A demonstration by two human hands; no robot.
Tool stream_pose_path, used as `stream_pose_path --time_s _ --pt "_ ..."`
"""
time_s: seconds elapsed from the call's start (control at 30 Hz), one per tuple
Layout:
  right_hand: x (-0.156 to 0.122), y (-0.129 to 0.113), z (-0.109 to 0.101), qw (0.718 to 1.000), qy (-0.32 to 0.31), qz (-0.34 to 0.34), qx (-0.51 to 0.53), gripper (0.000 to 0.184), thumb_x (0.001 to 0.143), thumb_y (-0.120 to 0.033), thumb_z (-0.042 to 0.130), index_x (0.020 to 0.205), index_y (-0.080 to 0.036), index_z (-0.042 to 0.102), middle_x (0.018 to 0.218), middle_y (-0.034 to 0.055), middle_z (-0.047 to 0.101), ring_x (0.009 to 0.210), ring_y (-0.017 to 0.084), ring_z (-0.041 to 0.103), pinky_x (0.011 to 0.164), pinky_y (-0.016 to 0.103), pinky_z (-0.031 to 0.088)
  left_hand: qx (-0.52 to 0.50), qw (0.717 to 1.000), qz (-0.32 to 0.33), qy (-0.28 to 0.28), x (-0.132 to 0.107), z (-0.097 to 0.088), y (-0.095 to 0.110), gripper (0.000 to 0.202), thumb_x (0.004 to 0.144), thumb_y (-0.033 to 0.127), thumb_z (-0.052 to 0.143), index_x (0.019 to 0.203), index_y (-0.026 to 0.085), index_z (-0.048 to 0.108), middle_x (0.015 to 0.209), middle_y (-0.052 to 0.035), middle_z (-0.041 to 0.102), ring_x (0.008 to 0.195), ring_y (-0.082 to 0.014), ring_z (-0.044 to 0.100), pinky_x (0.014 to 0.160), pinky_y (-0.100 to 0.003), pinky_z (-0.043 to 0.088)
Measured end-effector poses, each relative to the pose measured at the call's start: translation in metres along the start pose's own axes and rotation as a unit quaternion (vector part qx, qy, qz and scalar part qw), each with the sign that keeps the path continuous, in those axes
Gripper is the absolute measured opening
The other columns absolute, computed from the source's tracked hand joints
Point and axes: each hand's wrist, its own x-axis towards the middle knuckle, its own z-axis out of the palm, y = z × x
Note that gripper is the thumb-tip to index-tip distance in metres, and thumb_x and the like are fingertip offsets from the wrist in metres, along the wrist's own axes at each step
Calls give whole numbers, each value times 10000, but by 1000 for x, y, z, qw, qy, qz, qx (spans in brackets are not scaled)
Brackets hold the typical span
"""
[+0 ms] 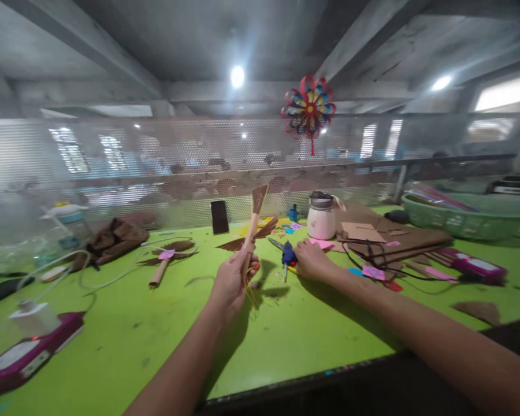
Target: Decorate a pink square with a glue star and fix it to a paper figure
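My left hand (233,278) is closed around the stem of a brown paper tree (255,222), which it holds upright over the green table (156,341); brown leaf strips fan out from the top and sides. My right hand (311,259) rests on the table to the right, its fingers curled beside a blue glue gun (288,255). Whether those fingers grip the gun is unclear. A finished brown paper tree (164,260) with a pink tag lies flat to the left.
Stacked brown cardboard sheets (394,237) lie at the right, a white jar (321,217) behind my right hand. A green basket (463,216) sits far right, a phone (219,216) leans on the mesh screen, and pink boxes (26,355) lie on both sides. Cables and coloured paper scraps are scattered about.
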Motion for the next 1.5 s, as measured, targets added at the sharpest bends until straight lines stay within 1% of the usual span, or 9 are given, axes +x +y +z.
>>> stream_pose_path --time_s 0.37,0.5,0.6,0.7,0.83,0.9,1.0,1.27,1.5 --pt "6 16 30 999 -25 26 18 238 691 -193 608 912 -120 660 918 160 625 889 282 500 672 328 366 -16 1000 -25 0 0 -1 -3 190 834 270 604 867 87 642 708 -56 585 562 -65 514 476 -144 423" --pt "9 17 22 998 -21 37 41 247 693 -217 591 900 -109 674 883 152 627 864 273 514 707 340 384 -17 1000 -26 4 -1 -1 -2 203 840 280 593 871 83 634 679 -49 581 539 -63 504 470 -145 414" --pt "8 23 2 991 25 66 113 317 688 -230 586 959 -97 680 884 141 638 879 275 540 755 354 411 -15 999 -34 10 0 -2 0 210 858 284 565 879 86 633 666 -41 578 517 -55 492 464 -140 406" --pt "-1 31 -25 951 53 119 281 367 725 -280 572 1030 -101 670 915 125 673 842 269 591 728 358 452 -16 999 -42 19 -1 -3 1 213 872 289 542 898 97 630 651 -28 571 502 -53 491 450 -139 396" --pt "-20 27 -54 847 -62 64 525 347 789 -425 588 966 -154 711 952 108 710 881 264 630 741 350 485 -31 997 -64 23 -3 -2 3 212 879 306 521 880 112 608 640 -16 566 474 -57 480 426 -149 386" --pt "-26 20 -63 817 -106 27 566 346 805 -434 592 982 -161 708 989 108 707 904 250 634 729 320 490 -38 996 -71 26 -4 -1 4 200 877 294 520 881 111 599 638 -14 562 474 -56 477 420 -146 373" --pt "-30 10 -72 802 -140 1 581 330 839 -439 559 959 -169 706 964 96 709 881 220 642 716 287 491 -39 997 -66 24 -6 1 4 185 869 274 530 884 101 594 638 -15 557 486 -52 475 423 -135 356" --pt "-35 1 -67 867 -46 -14 497 337 855 -463 514 875 -176 689 818 61 676 714 166 590 620 257 469 -47 996 -79 4 -14 9 3 206 877 262 516 969 88 579 661 -19 551 515 -60 483 498 -165 410" --pt "-38 -2 -60 888 -15 -10 460 344 856 -476 495 870 -177 665 768 48 637 665 152 543 592 257 458 -60 995 -82 -2 -17 11 3 205 873 262 529 963 84 574 674 -27 560 530 -62 488 510 -165 414"
